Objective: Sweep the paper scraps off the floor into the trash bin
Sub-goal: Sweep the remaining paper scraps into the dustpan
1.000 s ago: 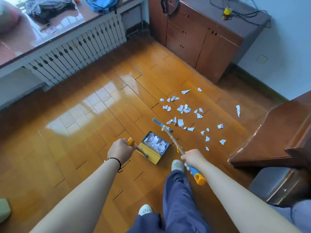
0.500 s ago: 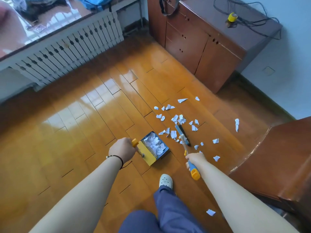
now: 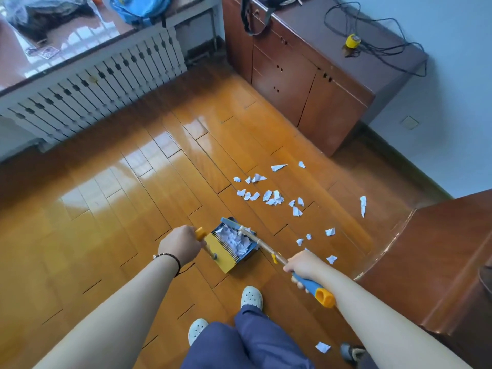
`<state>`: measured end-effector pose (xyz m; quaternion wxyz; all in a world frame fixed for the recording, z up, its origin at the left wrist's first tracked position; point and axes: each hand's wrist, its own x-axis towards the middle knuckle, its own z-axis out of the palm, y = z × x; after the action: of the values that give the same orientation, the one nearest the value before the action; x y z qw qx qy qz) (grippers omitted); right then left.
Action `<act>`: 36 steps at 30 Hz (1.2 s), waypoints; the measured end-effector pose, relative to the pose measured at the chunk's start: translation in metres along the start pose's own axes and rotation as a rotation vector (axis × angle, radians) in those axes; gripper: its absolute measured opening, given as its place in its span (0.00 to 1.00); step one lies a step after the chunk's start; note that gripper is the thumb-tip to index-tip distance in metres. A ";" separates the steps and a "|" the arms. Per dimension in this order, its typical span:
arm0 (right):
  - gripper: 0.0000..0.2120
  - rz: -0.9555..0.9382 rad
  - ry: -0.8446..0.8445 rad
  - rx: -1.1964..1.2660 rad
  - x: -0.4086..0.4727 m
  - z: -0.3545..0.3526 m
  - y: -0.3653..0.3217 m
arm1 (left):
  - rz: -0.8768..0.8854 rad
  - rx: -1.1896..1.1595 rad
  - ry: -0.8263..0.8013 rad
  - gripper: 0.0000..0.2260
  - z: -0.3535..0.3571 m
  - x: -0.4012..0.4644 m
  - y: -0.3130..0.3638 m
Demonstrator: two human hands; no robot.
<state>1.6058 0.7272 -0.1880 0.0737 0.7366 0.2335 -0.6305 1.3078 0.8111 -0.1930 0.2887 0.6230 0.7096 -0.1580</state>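
— Where is the dustpan (image 3: 231, 249)?
— On the floor (image 3: 106, 209) ahead of the feet, between both hands, scraps piled inside, the broom (image 3: 262, 246) head resting at its mouth.
— And the loose paper scraps (image 3: 271, 197)?
— Beyond and right of it, before the cabinet (image 3: 306, 83); one lies behind, beside the right arm.

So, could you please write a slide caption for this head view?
Left hand steadies dustpan, right hand sweeps broom; paper scraps remain on floor.

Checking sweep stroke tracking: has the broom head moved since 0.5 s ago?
Yes. The broom head has come back from among the scraps to the mouth of the dustpan.
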 end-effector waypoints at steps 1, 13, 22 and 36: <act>0.12 -0.006 0.006 -0.018 -0.002 -0.007 0.000 | 0.003 0.004 0.000 0.10 -0.001 -0.001 -0.002; 0.07 0.004 0.167 0.017 0.015 -0.024 -0.023 | 0.014 -0.006 0.000 0.10 -0.016 -0.005 -0.052; 0.13 0.049 0.230 0.192 0.025 -0.001 -0.014 | 0.093 0.123 -0.001 0.07 -0.027 -0.013 -0.073; 0.15 0.169 0.119 0.521 0.050 0.138 0.022 | 0.110 0.169 -0.015 0.05 -0.002 -0.030 -0.087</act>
<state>1.4972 0.6645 -0.2671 -0.0798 0.7831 0.0053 -0.6167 1.2237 0.7736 -0.1851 0.2487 0.6819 0.6563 -0.2059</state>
